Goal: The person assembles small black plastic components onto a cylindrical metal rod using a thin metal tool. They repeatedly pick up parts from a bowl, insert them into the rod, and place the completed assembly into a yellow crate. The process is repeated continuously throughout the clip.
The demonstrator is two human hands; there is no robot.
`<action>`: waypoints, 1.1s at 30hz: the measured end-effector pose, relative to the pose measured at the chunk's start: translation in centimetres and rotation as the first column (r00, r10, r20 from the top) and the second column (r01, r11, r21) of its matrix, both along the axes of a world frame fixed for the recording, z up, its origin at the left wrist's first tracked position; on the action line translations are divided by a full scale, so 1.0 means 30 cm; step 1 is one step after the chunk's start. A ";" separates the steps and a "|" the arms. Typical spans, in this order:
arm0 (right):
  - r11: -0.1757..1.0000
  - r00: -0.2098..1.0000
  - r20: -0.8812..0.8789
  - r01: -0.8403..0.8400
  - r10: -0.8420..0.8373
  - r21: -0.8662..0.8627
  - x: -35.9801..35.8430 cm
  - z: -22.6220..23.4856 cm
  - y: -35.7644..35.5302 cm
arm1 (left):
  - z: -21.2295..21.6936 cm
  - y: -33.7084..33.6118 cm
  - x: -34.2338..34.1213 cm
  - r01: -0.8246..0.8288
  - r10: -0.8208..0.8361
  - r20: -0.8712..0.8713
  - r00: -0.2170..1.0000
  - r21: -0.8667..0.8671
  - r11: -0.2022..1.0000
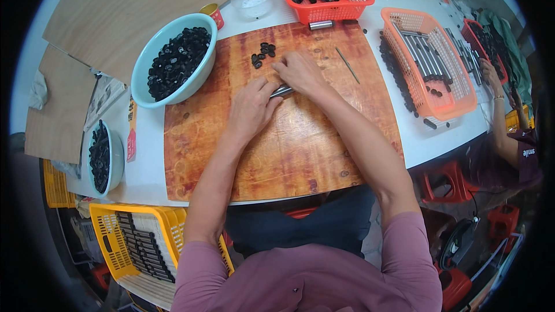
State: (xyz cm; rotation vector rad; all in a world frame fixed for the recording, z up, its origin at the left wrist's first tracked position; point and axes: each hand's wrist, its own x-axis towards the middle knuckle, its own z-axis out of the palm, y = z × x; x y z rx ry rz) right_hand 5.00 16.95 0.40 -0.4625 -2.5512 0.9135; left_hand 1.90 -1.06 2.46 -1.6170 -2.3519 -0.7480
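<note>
A short silvery metal tube (281, 91) lies low over the wooden board (289, 156). My left hand (252, 106) is closed on one end of it, thumb along the near side. The tube's other end runs under my right hand (302, 72), whose fingers are curled together just beyond; what they pinch, if anything, is hidden. Several small black caps (263, 53) lie loose in a cluster just past my fingertips. Right of my right hand, a thin metal rod (347, 65) rests on the board.
A light-blue basin (139, 84) of black pieces stands left, a smaller basin (117, 164) nearer. A red basket (341, 8) and a metal cylinder (321, 25) are at the back. An orange basket (430, 107) holds tubes at right, near another person's hand (491, 75). A yellow crate (107, 237) sits lower left.
</note>
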 end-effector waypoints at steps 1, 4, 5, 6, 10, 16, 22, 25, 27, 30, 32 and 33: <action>0.997 0.999 -0.029 0.027 -0.025 0.073 -0.022 -0.014 -0.015 | 0.003 -0.003 -0.002 0.001 -0.001 0.003 1.000 -0.021 1.000; 0.978 0.996 -0.042 0.089 -0.082 0.190 -0.039 -0.002 -0.043 | 0.003 -0.006 -0.016 0.007 -0.006 0.016 1.000 -0.046 0.999; 0.975 0.994 -0.049 0.102 -0.094 0.196 -0.032 -0.004 -0.049 | -0.009 -0.007 -0.016 0.010 -0.009 0.027 1.000 -0.035 0.999; 0.973 0.993 -0.055 0.115 -0.106 0.202 -0.030 -0.010 -0.053 | -0.018 -0.009 -0.015 0.012 -0.011 0.039 0.999 -0.023 1.000; 0.957 0.987 -0.099 0.151 -0.130 0.247 -0.028 -0.035 -0.041 | -0.026 0.000 0.002 -0.036 0.032 0.082 0.996 0.041 0.999; 0.959 0.982 -0.155 0.143 -0.107 0.244 -0.033 -0.047 -0.056 | -0.025 -0.016 -0.005 -0.051 0.044 0.115 0.992 0.057 0.997; 0.955 0.974 -0.205 0.146 -0.093 0.259 -0.032 -0.029 -0.058 | -0.010 -0.003 -0.016 -0.046 0.041 0.100 0.994 0.047 0.998; 0.958 0.983 -0.157 0.138 -0.100 0.252 -0.035 -0.020 -0.052 | 0.001 0.005 -0.032 -0.022 0.015 0.124 0.992 0.053 0.998; 0.958 0.983 -0.152 0.136 -0.100 0.253 -0.034 -0.011 -0.051 | 0.001 0.005 -0.035 -0.015 0.007 0.140 0.990 0.056 0.998; 0.964 0.988 -0.110 0.134 -0.111 0.230 -0.032 -0.005 -0.054 | -0.007 0.008 -0.042 0.008 -0.017 0.131 0.991 0.072 0.997; 0.975 0.991 -0.063 0.124 -0.115 0.184 -0.028 -0.006 -0.060 | -0.003 0.008 -0.038 0.011 -0.018 0.130 0.991 0.053 0.999; 0.982 0.993 -0.030 0.117 -0.113 0.149 -0.025 -0.003 -0.062 | -0.001 0.008 -0.035 0.010 -0.015 0.135 0.991 0.041 0.999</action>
